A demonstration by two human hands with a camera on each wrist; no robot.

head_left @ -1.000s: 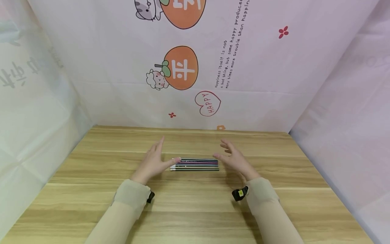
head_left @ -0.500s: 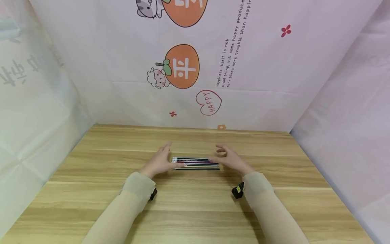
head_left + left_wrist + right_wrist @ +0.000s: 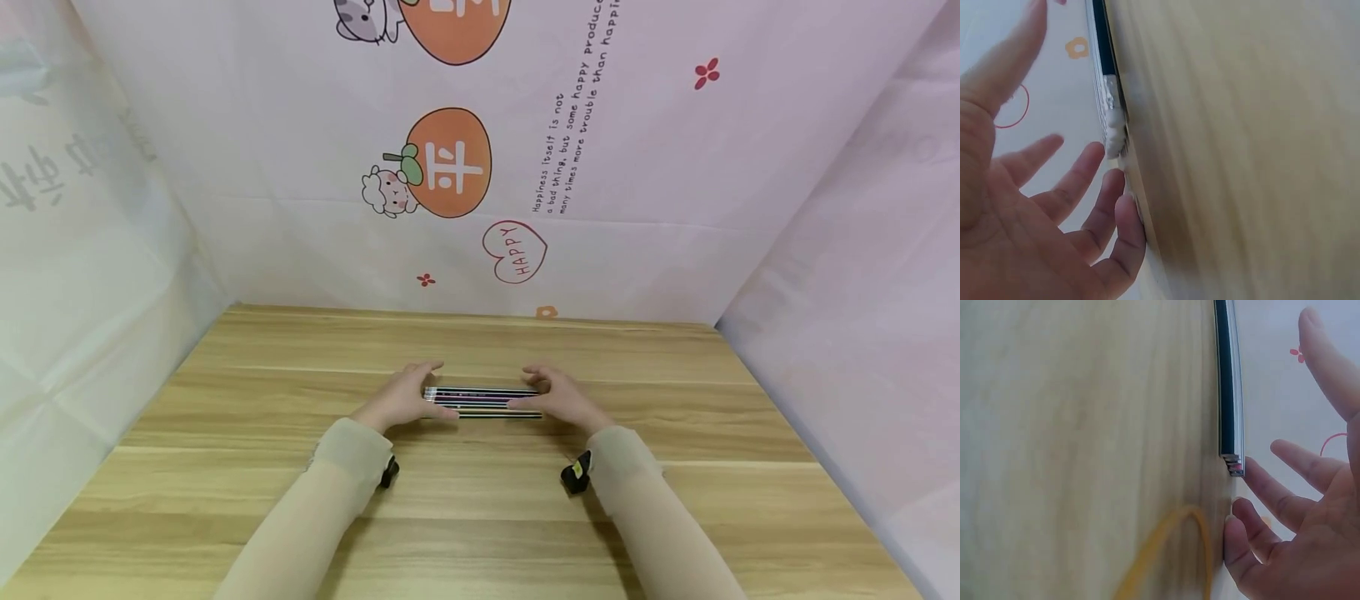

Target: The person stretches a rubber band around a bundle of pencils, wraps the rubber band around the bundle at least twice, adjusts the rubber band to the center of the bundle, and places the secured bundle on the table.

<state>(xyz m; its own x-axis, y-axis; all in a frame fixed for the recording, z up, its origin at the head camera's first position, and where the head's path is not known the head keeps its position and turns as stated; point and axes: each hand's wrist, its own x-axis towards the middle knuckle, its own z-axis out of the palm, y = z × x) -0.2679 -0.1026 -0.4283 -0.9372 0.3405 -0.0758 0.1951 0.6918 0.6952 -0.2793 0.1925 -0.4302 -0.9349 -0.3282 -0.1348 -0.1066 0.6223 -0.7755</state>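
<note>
The person's bare left hand (image 3: 401, 402) has its thumb held away from loosely bent, spread fingers; the right hand (image 3: 568, 402) mirrors it, thumb and fingers also parted. Between them lies a flat row of slim, dark striped pencils (image 3: 483, 400), side by side on the pale wood-grain tabletop (image 3: 480, 500). The row runs parallel to the tabletop's far edge, nearer that edge than the bottom of the head view and about midway between the left and right edges. The left hand is at the end with silvery ferrules and rounded white erasers (image 3: 1115, 134), fingertips just beside them; the right hand is at the blunt opposite ends (image 3: 1234, 465), fingertips close by. In the head view each thumb crosses over part of the row, and whether either presses on the pencils cannot be told. The thumbs hide some pencils, so their exact number is hard to make out. A blurred yellow loop (image 3: 1191, 515) crosses the right wrist view, its lower part cut off. Beige sleeves (image 3: 352, 450) and small black wrist devices (image 3: 576, 473) follow behind the hands. Beyond the far edge rises a white printed cloth (image 3: 637, 167) with orange fruit, a red heart and lettering, cut off at the top.
</note>
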